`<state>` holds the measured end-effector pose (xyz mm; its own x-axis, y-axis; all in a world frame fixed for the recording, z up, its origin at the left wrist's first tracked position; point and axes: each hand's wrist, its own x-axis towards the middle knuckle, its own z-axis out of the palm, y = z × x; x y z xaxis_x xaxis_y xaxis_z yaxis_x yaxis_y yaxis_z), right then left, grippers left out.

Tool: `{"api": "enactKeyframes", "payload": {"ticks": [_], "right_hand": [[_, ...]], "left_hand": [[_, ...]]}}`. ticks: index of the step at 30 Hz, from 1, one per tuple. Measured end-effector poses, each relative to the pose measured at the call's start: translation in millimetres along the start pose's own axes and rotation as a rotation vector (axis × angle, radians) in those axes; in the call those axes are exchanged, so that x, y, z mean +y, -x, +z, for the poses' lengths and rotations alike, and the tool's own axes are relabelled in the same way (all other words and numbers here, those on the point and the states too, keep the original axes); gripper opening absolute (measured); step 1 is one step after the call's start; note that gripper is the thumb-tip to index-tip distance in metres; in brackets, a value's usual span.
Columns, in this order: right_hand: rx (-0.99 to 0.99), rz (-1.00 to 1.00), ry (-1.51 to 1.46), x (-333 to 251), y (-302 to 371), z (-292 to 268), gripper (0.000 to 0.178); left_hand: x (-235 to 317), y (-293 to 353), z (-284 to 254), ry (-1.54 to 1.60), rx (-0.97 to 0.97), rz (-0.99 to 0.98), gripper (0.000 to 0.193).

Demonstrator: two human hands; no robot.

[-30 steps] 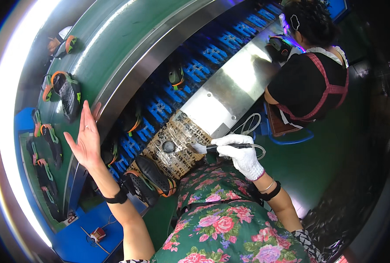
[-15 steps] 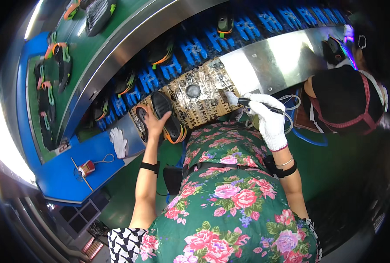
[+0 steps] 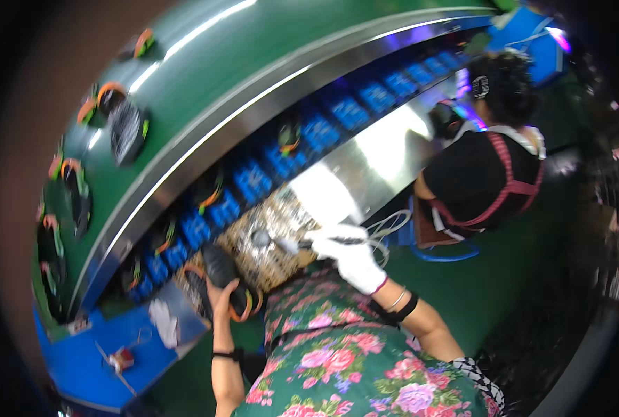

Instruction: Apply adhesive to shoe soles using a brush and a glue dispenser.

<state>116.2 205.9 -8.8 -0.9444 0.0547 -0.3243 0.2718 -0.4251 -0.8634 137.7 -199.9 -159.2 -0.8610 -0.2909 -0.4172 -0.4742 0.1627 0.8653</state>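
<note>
My bare left hand point(image 3: 220, 299) is around a black sandal point(image 3: 220, 267) with orange and green edging, its thumb on the near end. A second sandal point(image 3: 195, 279) with an orange rim lies against that hand's other side; part of it is hidden. In my right hand point(image 3: 348, 256), which wears a white knit glove, is a brush point(image 3: 290, 244) with a dark handle. Its blurred bristles point left, close beside a round grey spot point(image 3: 260, 238) in the cardboard cover point(image 3: 282, 215), which is wrapped in clear tape.
Blue racks point(image 3: 252, 181) carrying several sandals run along the bench, below a green belt point(image 3: 254, 52) with more footwear. A co-worker point(image 3: 487, 174) sits at the right. On a blue table point(image 3: 80, 365) at the left are a white glove point(image 3: 165, 323) and a small red object point(image 3: 122, 359).
The whole view has swung, so the bench sits lower and further left. My right hand has brought the brush leftward over the cardboard, nearer the round spot. My left hand stays at the sandals.
</note>
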Motion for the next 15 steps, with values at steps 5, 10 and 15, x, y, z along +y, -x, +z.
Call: {"api": "enactKeyframes", "payload": {"ticks": [5,10,15], "right_hand": [[-0.016,-0.141,-0.018,-19,13,1,0.024],[-0.037,-0.504,0.398,-53,20,5,0.025],[-0.038,-0.742,0.627,-48,27,8,0.028]], "left_hand": [[78,41,12,0.557,-0.272,-0.218,0.056],[111,34,53,0.62,-0.435,-0.303,0.046],[153,21,100,0.765,-0.861,-0.51,0.066]]}}
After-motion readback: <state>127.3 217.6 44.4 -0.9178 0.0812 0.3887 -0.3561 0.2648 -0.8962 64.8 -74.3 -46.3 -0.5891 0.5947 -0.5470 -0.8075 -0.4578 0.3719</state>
